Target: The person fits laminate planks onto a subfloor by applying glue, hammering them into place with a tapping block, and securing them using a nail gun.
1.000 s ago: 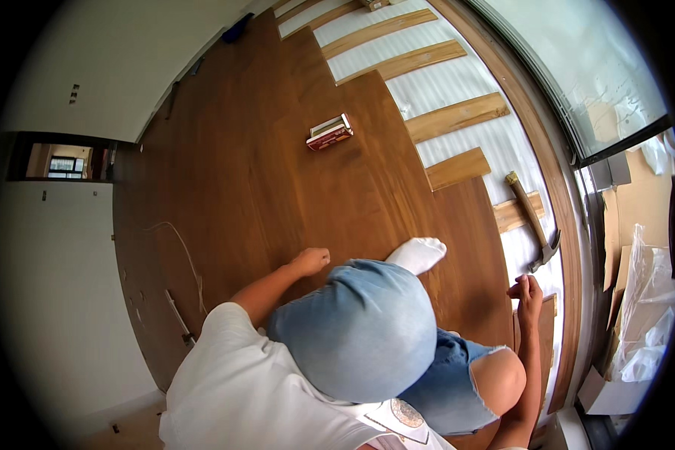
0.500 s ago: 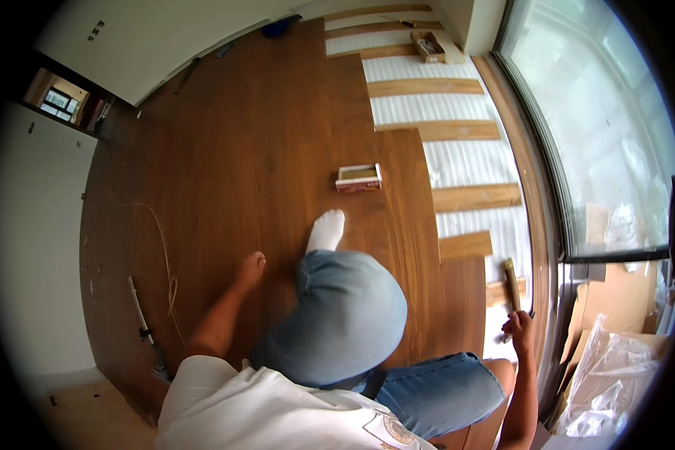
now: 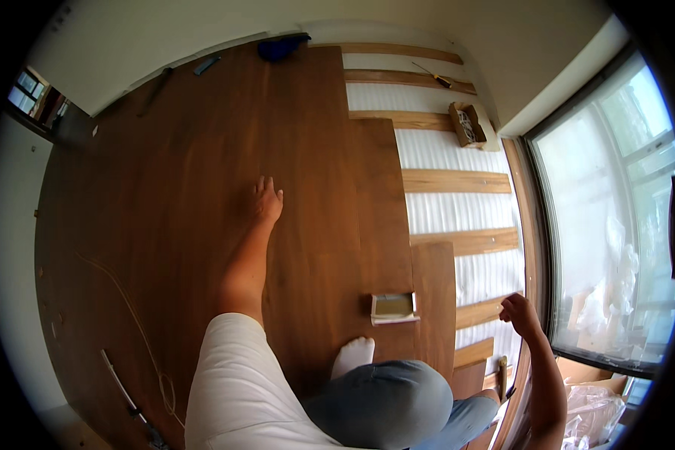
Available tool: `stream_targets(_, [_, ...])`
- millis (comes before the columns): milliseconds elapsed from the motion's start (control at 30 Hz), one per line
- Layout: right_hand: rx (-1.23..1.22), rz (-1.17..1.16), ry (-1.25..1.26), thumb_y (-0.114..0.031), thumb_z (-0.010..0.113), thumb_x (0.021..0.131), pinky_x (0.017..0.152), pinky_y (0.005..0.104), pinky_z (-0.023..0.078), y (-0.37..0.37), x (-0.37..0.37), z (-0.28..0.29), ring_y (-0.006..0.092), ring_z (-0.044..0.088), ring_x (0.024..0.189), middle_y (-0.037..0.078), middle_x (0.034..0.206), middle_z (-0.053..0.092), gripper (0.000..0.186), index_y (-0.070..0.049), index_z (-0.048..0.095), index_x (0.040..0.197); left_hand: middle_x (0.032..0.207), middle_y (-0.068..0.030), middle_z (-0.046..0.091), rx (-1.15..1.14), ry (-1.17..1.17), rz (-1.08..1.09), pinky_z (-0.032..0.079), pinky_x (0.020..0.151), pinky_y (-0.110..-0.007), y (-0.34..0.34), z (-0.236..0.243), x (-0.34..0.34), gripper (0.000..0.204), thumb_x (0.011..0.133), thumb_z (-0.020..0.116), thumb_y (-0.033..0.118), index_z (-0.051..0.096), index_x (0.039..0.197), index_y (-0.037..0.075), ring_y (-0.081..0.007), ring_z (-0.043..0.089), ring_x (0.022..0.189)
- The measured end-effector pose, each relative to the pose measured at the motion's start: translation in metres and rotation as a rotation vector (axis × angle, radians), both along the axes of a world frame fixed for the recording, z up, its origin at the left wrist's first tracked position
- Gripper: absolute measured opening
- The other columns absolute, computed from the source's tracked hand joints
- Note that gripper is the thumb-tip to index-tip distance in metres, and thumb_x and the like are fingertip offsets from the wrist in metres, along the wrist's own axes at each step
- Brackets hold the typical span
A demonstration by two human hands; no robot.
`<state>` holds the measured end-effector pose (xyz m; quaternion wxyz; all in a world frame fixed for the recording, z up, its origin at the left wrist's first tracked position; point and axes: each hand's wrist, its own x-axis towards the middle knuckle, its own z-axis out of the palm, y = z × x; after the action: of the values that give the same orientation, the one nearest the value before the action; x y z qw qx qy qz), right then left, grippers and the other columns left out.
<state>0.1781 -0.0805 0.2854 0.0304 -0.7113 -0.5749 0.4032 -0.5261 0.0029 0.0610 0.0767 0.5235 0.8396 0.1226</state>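
Observation:
My left hand (image 3: pixel 265 201) reaches out over the brown wooden floorboards (image 3: pixel 315 225), its fingers apart and holding nothing. My right hand (image 3: pixel 519 313) hangs over the end of a wooden batten (image 3: pixel 480 313) near the window side, fingers curled in and nothing visible in them. Below it, beside my knee, lies a hammer-like tool with a wooden handle (image 3: pixel 502 369), partly hidden. A small open box (image 3: pixel 394 320) rests on the boards just ahead of my foot in a white sock (image 3: pixel 354 354).
Battens cross white foil underlay (image 3: pixel 442 150) on the right. On them are an open carton of small parts (image 3: pixel 467 126) and a screwdriver (image 3: pixel 444 81). A blue bag-like thing (image 3: pixel 281 48) lies by the far wall. A cord (image 3: pixel 139 315) and a metal tool (image 3: pixel 124 386) lie left.
My right hand has let go of the wooden-handled tool and moved forward. My left hand has stretched far ahead and opened, and the view has shifted forward.

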Motion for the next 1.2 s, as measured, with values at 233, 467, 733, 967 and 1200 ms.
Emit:
stream_targets(233, [-0.017, 0.458, 0.0, -0.014, 0.052, 0.1, 0.076, 0.0351, 0.059, 0.256, -0.295, -0.056, 0.0235, 0.074, 0.081, 0.008, 0.095, 0.071, 0.017, -0.003, 0.064, 0.095, 0.157, -0.0228, 0.042, 0.364, 0.321, 0.24, 0.032, 0.12, -0.053, 0.083, -0.042, -0.075, 0.056, 0.101, 0.057, 0.034, 0.052, 0.144, -0.003, -0.0399, 0.04, 0.145])
stream_targets(467, [0.537, 0.911, -0.256, -0.019, 0.055, 0.096, 0.079, 0.0463, 0.057, 0.476, -0.561, -0.168, 0.0374, 0.07, 0.088, 0.017, 0.103, 0.069, 0.024, -0.005, 0.06, 0.116, 0.157, -0.0242, 0.042, 0.232, 0.171, 0.258, 0.03, 0.12, -0.057, 0.092, -0.022, -0.073, 0.053, 0.101, 0.056, 0.031, 0.053, 0.145, 0.001, -0.0438, 0.041, 0.143])
stream_targets(733, [0.739, 0.818, -0.236, -0.01, 0.059, 0.092, 0.108, 0.0496, 0.046, 0.574, -0.81, -0.198, 0.0401, 0.05, 0.135, 0.021, 0.144, 0.052, 0.052, -0.011, 0.05, 0.143, 0.159, -0.0266, 0.037, 0.109, 0.053, 0.252, 0.026, 0.122, -0.058, 0.089, -0.008, -0.083, 0.051, 0.099, 0.056, 0.032, 0.057, 0.147, 0.016, -0.046, 0.037, 0.145])
stream_targets(967, [0.924, 0.881, -0.374, -0.018, 0.064, 0.093, 0.118, 0.0496, 0.037, 0.64, -0.894, -0.207, 0.0377, 0.036, 0.148, 0.019, 0.16, 0.037, 0.061, -0.016, 0.045, 0.152, 0.164, -0.0234, 0.031, 0.02, -0.006, 0.278, 0.023, 0.124, -0.057, 0.092, -0.012, -0.084, 0.054, 0.098, 0.056, 0.037, 0.056, 0.149, 0.019, -0.0431, 0.032, 0.148])
stream_targets(1200, [0.714, 0.938, -0.168, -0.024, 0.065, 0.093, 0.111, 0.0469, 0.043, 0.627, -0.891, -0.221, 0.0363, 0.049, 0.136, 0.015, 0.147, 0.052, 0.05, -0.016, 0.056, 0.141, 0.164, -0.0227, 0.031, 0.052, 0.001, 0.304, 0.024, 0.124, -0.057, 0.087, -0.01, -0.08, 0.055, 0.096, 0.057, 0.036, 0.056, 0.148, 0.019, -0.0423, 0.033, 0.148])
